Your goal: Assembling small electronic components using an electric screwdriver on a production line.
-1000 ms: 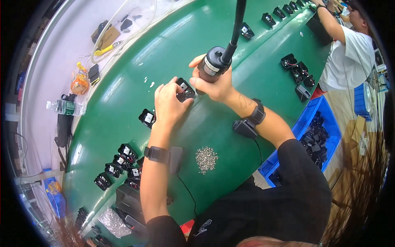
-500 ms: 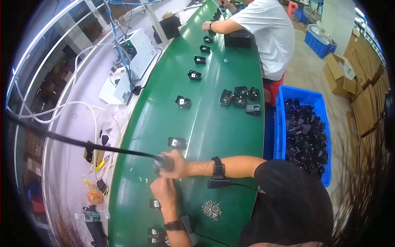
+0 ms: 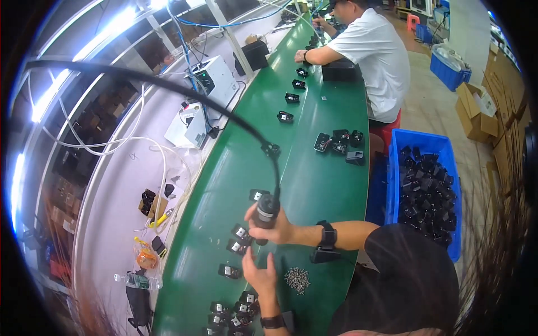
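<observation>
My right hand (image 3: 281, 228) is wrapped round a black corded electric screwdriver (image 3: 265, 211), held over the green work surface (image 3: 216, 190). Below it my left hand (image 3: 260, 278) is open, thumb and fingers apart, with nothing visible in it. Its fingertips come close to a small black plastic housing (image 3: 237, 246) with a white square inside. Another such housing (image 3: 229, 271) lies to the left of that hand. To its right is a pile of small silver screws (image 3: 297, 280). The screwdriver's tip is hidden behind the hand.
More black housings (image 3: 284, 116) run in a line up the bench, and several cluster at the near edge (image 3: 238, 313). A blue crate (image 3: 428, 140) full of black parts stands at the right. A person in a white shirt (image 3: 375, 61) works farther along. The screwdriver cable (image 3: 224, 109) arches overhead.
The screwdriver has risen and moved right in my right hand. My left hand has drawn away below it and spread its fingers. The whole view has shifted, showing more housings.
</observation>
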